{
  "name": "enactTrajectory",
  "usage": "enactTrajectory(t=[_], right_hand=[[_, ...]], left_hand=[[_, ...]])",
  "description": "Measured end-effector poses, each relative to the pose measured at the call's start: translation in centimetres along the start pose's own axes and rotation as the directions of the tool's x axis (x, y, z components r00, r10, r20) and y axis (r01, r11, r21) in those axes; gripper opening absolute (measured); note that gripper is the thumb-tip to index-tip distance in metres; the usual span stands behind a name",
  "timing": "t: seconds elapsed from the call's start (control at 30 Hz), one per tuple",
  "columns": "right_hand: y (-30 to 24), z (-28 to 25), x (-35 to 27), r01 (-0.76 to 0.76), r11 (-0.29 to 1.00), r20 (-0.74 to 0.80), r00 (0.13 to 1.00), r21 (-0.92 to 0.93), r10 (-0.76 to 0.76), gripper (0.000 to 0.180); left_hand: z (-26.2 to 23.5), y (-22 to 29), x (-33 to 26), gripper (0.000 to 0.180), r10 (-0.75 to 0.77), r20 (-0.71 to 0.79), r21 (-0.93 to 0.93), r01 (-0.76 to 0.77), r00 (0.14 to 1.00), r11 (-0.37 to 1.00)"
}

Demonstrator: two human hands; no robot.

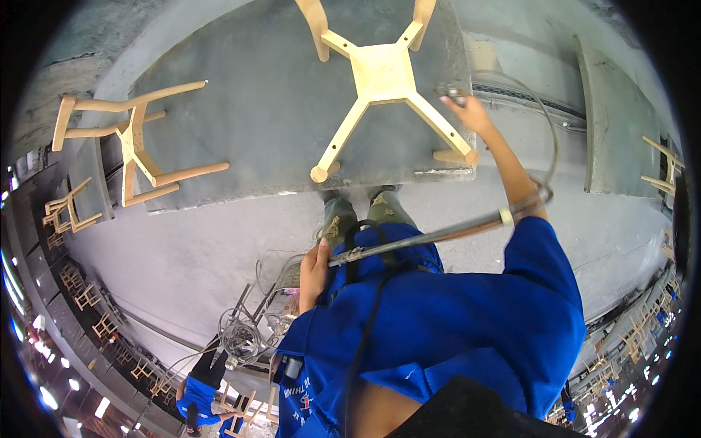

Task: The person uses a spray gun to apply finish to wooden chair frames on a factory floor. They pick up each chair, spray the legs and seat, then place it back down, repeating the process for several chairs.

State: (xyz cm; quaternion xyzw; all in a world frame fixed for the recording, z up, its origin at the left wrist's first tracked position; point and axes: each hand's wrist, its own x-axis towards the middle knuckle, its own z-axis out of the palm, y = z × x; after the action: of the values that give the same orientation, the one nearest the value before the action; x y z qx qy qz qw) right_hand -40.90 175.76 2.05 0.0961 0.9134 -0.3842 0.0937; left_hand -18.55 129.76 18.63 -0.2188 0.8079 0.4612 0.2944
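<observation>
Grey and dusty, the surface (255, 109) carries a pale wooden chair frame (383, 73) lying legs-up, likely so its underside can be worked. Far left lies another frame (135, 142), well apart. The right hand (471, 113) reaches to the frame's right leg, closed around a small tool (451, 92) whose hose (540, 131) loops back over the arm. The left hand (315, 274), near the body, grips a long metal rod (431, 235), keeping it clear. No containers are visible.
</observation>
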Motion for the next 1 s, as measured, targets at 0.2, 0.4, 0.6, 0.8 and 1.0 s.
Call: enactTrajectory(t=[0.2, 0.4, 0.6, 0.8, 1.0], right_hand=[[-2.3, -5.2, -17.8, -0.223, 0.771, -0.363, 0.782, 0.597, 0.507, 0.071], [-3.5, 4.9, -30.0, -0.383, 0.333, -0.154, 0.427, 0.862, 0.891, 0.096], [-1.7, 17.8, -23.4, -0.351, -0.173, 0.339, 0.496, 0.920, 0.799, 0.096], [-2.5, 23.4, -11.2, -0.039, -0.431, 0.235, 0.880, 0.902, 0.413, 0.093], [-2.9, 26.3, -5.6, -0.040, -0.508, 0.323, 0.814, 0.860, 0.483, 0.094]], left_hand=[[-3.5, -1.6, 4.1, 0.060, 0.100, 0.208, 0.046, -0.112, 0.973, 0.993], [-6.1, -2.4, 6.3, 0.061, 0.069, 0.289, 0.127, -0.109, 0.955, 0.986], [-6.8, -3.0, 6.2, 0.062, 0.028, 0.279, 0.288, -0.112, 0.960, 0.951], [-7.4, -4.3, 4.8, 0.061, -0.001, 0.168, 0.281, -0.047, 0.986, 0.959], [-6.5, -5.0, 3.3, 0.061, -0.101, 0.036, 0.225, 0.090, 0.994, 0.970]])
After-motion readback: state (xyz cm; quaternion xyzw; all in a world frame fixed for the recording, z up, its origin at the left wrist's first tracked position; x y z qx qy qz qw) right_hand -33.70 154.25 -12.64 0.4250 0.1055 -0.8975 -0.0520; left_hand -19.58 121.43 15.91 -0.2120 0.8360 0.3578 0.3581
